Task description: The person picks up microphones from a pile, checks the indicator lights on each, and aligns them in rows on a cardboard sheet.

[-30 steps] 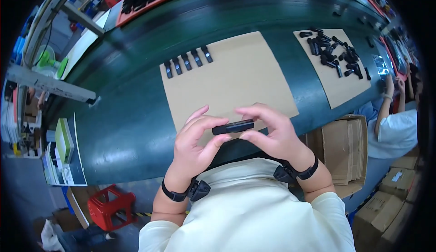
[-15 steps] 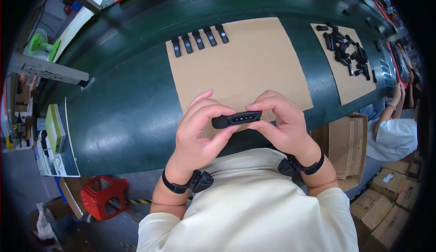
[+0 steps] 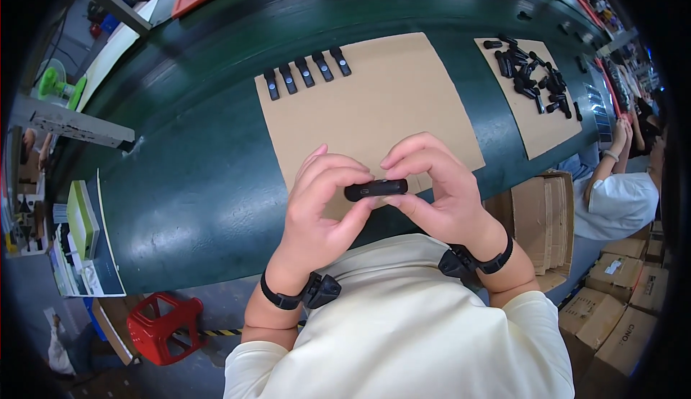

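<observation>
Between both hands, above the near edge of a cardboard sheet (image 3: 374,104), I hold a small black clip-on microphone (image 3: 381,189) lengthwise. Its narrow side faces up, showing a small port-like slot near the left end. My left hand (image 3: 317,201) pinches the left end with thumb and fingers. The right end sits in the pinch of my right hand (image 3: 439,187). Several similar black microphones (image 3: 304,73), each with a round silver spot, lie in a slanting row along the sheet's far left edge.
On the right, a second cardboard piece (image 3: 543,136) carries a loose heap of black microphones (image 3: 529,71). The green table (image 3: 187,183) bears a metal post (image 3: 75,122) at left. Below stand a red stool (image 3: 165,327) and cartons (image 3: 615,273). Another person's sleeve (image 3: 615,205) shows at right.
The microphone has been rolled in my fingers: its face with small indicator marks has turned out of sight, and a narrow side now shows. The view has shifted slightly.
</observation>
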Motion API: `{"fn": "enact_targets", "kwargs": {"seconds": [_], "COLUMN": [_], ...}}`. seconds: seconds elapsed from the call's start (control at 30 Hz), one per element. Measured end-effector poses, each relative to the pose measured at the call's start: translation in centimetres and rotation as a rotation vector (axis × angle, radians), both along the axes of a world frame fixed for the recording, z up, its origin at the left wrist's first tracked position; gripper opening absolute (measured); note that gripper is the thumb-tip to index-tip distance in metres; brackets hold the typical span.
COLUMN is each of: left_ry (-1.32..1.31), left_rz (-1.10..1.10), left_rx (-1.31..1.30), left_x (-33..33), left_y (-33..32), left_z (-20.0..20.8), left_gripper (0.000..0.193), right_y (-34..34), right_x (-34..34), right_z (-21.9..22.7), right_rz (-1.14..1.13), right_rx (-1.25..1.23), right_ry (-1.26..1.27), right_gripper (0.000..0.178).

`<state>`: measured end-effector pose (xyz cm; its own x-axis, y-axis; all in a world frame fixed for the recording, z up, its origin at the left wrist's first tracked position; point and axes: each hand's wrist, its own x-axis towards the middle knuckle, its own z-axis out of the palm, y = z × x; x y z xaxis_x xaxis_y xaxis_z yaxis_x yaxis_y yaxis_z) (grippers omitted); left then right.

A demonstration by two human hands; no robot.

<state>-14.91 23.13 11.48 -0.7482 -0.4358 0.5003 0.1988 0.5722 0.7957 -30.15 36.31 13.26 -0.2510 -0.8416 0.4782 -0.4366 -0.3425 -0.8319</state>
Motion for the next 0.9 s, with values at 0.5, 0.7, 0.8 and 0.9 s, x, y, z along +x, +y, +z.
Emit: {"fn": "enact_targets", "kwargs": {"seconds": [0.5, 0.7, 0.8, 0.9], "left_ry": [-0.001, -0.041, -0.083, -0.163], "left_rz": [0.039, -0.02, -0.011, 0.028], "left_rx": [-0.016, -0.324, -0.351, -0.282], "left_x": [-1.4, -2.8, -3.3, -3.7], "left_y": [1.0, 1.2, 0.4, -1.7], "left_z": [0.3, 1.6, 2.2, 2.3], "left_gripper": [0.029, 0.034, 0.04, 0.047], "right_y": [-1.1, -1.8, -3.0, -5.2], "right_x": [-3.4, -5.1, -7.4, -10.5], "right_z": [-1.3, -0.6, 0.1, 0.3], "right_rz": [0.207, 0.427, 0.399, 0.309], "right_rx": [0.215, 0.601, 0.562, 0.568], "right_ry": [-0.349, -0.808, -0.672, -0.461], "right_gripper": [0.024, 0.022, 0.02, 0.02]}}
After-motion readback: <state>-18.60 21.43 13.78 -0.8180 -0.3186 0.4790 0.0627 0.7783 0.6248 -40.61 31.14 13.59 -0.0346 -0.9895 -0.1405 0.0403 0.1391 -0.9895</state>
